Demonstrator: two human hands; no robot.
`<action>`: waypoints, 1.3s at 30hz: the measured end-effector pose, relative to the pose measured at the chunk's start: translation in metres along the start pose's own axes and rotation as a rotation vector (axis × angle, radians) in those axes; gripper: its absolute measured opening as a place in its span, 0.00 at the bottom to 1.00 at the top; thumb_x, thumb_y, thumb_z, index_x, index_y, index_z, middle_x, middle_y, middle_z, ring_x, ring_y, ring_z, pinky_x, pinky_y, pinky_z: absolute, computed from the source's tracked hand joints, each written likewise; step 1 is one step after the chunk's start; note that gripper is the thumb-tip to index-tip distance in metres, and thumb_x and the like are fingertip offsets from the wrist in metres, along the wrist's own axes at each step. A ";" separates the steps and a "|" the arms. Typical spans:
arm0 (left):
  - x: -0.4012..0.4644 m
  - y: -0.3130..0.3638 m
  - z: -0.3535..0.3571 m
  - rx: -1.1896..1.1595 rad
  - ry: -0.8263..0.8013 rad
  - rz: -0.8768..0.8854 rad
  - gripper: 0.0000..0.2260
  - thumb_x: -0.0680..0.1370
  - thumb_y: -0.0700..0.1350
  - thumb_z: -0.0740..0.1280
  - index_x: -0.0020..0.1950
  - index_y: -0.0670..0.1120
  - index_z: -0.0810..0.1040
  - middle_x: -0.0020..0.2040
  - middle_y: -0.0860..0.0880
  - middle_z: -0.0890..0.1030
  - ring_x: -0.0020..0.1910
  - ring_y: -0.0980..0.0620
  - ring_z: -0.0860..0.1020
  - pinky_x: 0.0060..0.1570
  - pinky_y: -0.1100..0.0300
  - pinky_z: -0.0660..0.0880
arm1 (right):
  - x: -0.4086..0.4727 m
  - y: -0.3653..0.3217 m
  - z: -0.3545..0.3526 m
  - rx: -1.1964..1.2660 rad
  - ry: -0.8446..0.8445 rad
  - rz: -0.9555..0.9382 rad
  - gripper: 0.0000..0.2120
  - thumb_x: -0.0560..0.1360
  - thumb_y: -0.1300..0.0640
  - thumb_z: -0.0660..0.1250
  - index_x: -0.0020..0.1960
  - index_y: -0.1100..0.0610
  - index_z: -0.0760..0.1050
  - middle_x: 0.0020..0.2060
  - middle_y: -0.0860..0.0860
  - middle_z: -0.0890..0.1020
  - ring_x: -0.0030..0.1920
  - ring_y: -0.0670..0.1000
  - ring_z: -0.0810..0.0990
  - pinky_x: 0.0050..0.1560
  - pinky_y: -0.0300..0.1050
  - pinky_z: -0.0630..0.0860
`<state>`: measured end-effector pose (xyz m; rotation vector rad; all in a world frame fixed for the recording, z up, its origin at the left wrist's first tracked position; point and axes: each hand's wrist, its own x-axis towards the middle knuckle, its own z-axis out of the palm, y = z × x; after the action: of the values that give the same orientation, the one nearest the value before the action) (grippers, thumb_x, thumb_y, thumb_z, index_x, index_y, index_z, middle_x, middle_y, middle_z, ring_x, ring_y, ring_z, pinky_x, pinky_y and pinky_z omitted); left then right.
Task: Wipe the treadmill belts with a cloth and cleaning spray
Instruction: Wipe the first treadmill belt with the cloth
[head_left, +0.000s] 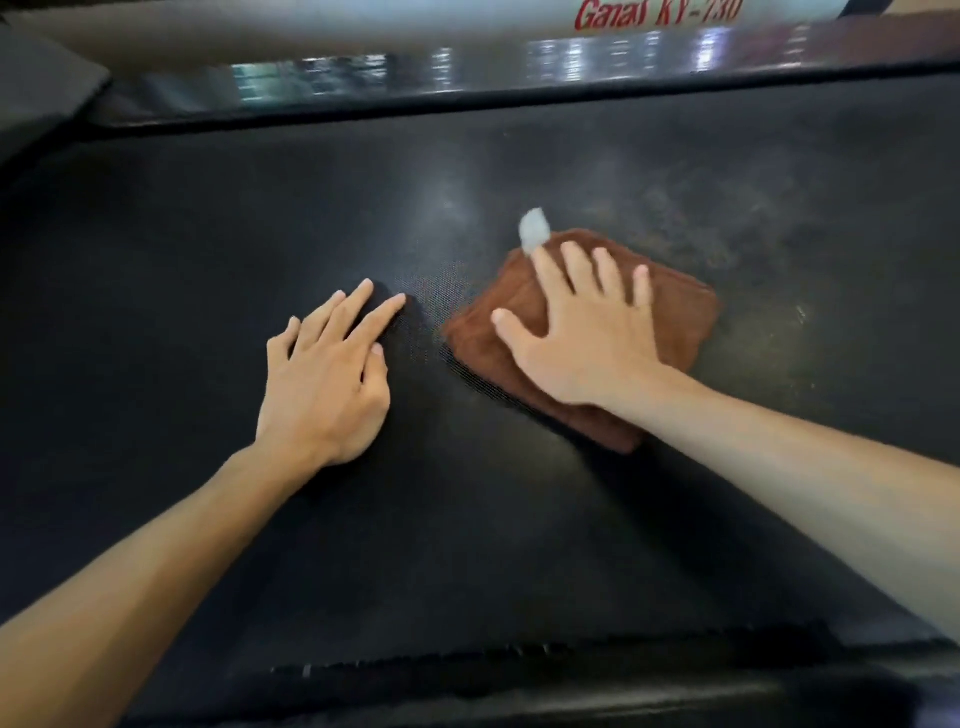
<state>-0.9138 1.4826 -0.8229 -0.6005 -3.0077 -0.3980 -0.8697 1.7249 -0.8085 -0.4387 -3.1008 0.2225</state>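
Cloth (587, 332), brown and folded, lies flat on the treadmill belt (208, 234), right hand (582, 332) pressing it with spread fingers. Just left of the cloth, left hand (327, 379) rests flat, fingers relaxed, holding nothing.

Belt (208, 234): black, matt, fine woven or dimpled texture, clearest in the patch between the two hands. Looks rubbery. Right part carries a dull, blotchy brownish film with a faint sheen; left part is darker and more even. Soft light reflection near the middle.

Cloth (675, 322): brown, soft plush pile like microfibre, matt, folded in layers. Small pale tag (534, 228) at its far edge, thin and smooth-looking, blurred.

Side rail (467, 73) beyond the belt: glossy, hard, mirrors lights. Pale housing (363, 21) above it is smooth with red printed lettering.

Near edge trim (519, 701): black, smooth, slightly glossy plastic look.
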 end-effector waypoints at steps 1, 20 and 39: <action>-0.001 0.001 0.000 -0.003 0.005 -0.002 0.24 0.85 0.48 0.51 0.81 0.63 0.57 0.83 0.59 0.54 0.82 0.56 0.49 0.79 0.47 0.46 | 0.008 0.008 -0.002 0.004 -0.002 0.099 0.42 0.78 0.27 0.48 0.85 0.47 0.47 0.84 0.52 0.49 0.83 0.58 0.44 0.80 0.66 0.37; 0.001 0.004 -0.005 -0.044 -0.005 -0.010 0.24 0.85 0.47 0.52 0.81 0.63 0.59 0.83 0.58 0.55 0.82 0.55 0.50 0.79 0.47 0.46 | 0.071 -0.011 -0.015 -0.017 -0.083 -0.183 0.40 0.80 0.29 0.48 0.85 0.45 0.41 0.84 0.50 0.50 0.84 0.58 0.46 0.76 0.75 0.38; 0.077 -0.008 -0.016 -0.042 0.026 -0.052 0.28 0.84 0.53 0.58 0.82 0.47 0.59 0.83 0.48 0.57 0.82 0.48 0.53 0.80 0.42 0.48 | 0.075 0.001 -0.005 -0.051 -0.057 0.172 0.44 0.79 0.28 0.47 0.85 0.54 0.45 0.84 0.57 0.48 0.82 0.65 0.44 0.77 0.74 0.38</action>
<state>-0.9880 1.4996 -0.8020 -0.5171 -3.0019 -0.4694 -0.9415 1.7471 -0.8050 -0.7143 -3.1312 0.1586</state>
